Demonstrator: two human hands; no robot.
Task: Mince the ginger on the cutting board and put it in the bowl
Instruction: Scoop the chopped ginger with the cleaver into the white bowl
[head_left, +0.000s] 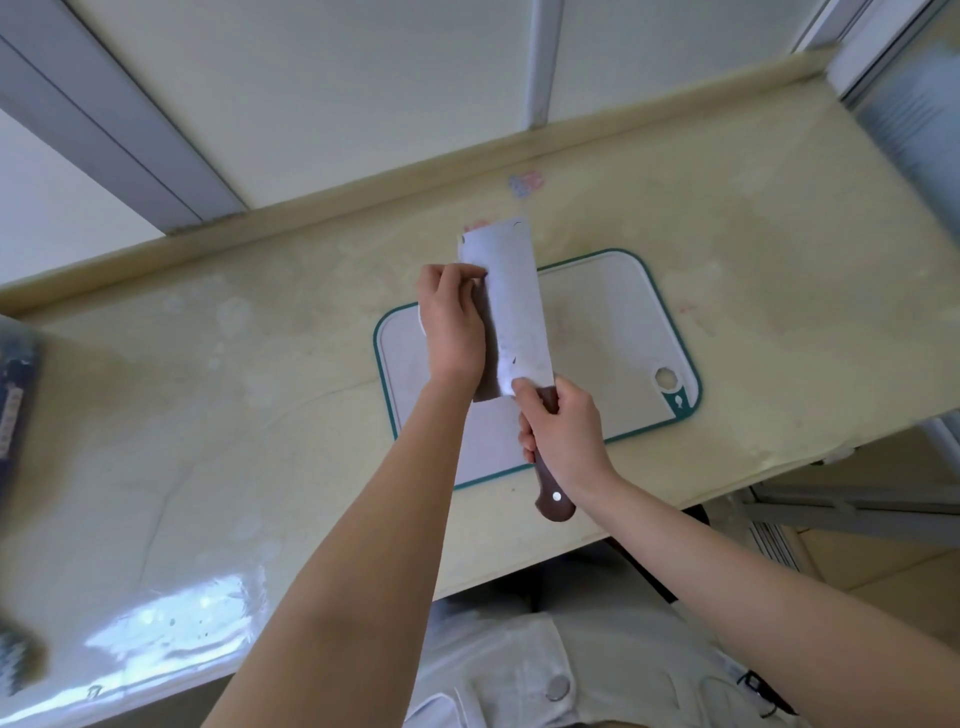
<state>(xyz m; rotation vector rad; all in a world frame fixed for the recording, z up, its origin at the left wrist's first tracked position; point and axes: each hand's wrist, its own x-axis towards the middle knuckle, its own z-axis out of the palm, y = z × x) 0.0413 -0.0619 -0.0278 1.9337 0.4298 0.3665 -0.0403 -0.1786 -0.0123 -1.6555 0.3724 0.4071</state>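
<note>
There is 1 cleaver (519, 332), and 1 shiny rivet (557, 496) shows on its brown handle (563, 513). 2 hands are in view: 1 left hand (454, 322) at 9 o'clock of the blade (511, 280) and 1 right hand (563, 431) at 5 o'clock of it. There is 1 cutting board (613, 332), with 1 hanging hole (666, 378) at its 3 o'clock end. 1 table (208, 415) carries the board. 1 pale sticker patch (525, 184) lies at 12 o'clock from the board. 1 round button (558, 688) shows on the white garment (519, 660) at 6 o'clock of the view.

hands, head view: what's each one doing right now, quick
left hand: fingers bent against the flat of the cleaver blade; whether it pinches it cannot be told
right hand: closed round the cleaver's handle
</note>
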